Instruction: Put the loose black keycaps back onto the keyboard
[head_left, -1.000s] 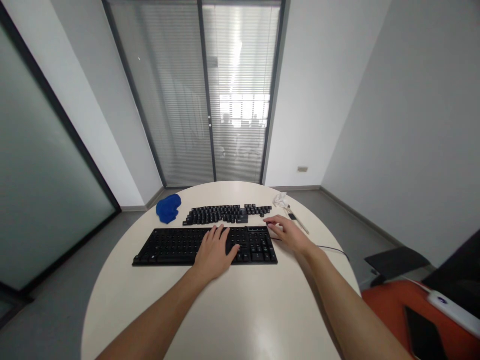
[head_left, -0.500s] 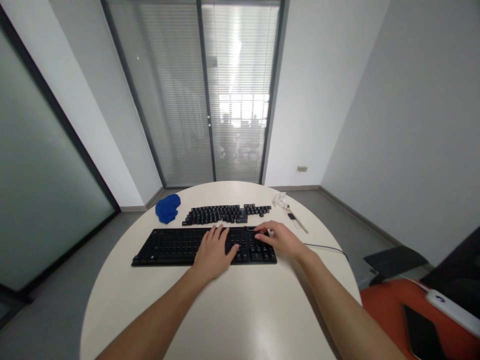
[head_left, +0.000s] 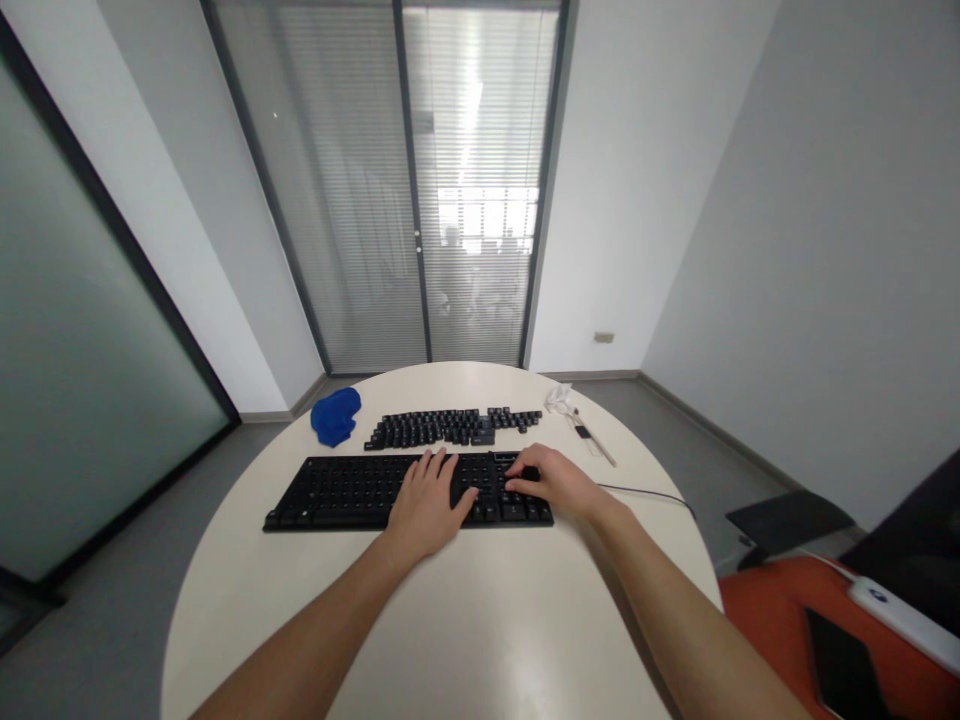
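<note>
A black keyboard [head_left: 337, 492] lies across the table, much of its left and middle part without keycaps; some caps sit on its number pad at the right. My left hand [head_left: 427, 500] rests on the middle of the keyboard, fingers spread and nothing in them. Over the number pad, my right hand [head_left: 555, 480] has thumb and forefinger drawn together at the keys. Whatever lies between those fingertips is too small to make out. Just behind the keyboard, several loose black keycaps [head_left: 427, 428] are set out in rows, with a smaller group to their right.
A blue cloth [head_left: 335, 416] lies at the back left of the round table [head_left: 465, 620]. At the back right are crumpled white tissue [head_left: 559, 399] and a thin brush-like stick [head_left: 596, 440]. A cable [head_left: 645, 491] runs rightward. An orange chair [head_left: 780, 610] holds a phone [head_left: 846, 664] and a white power strip [head_left: 904, 618].
My right hand has shifted slightly left over the number pad, with thumb and forefinger closer together. My left hand and the keyboard have stayed in place.
</note>
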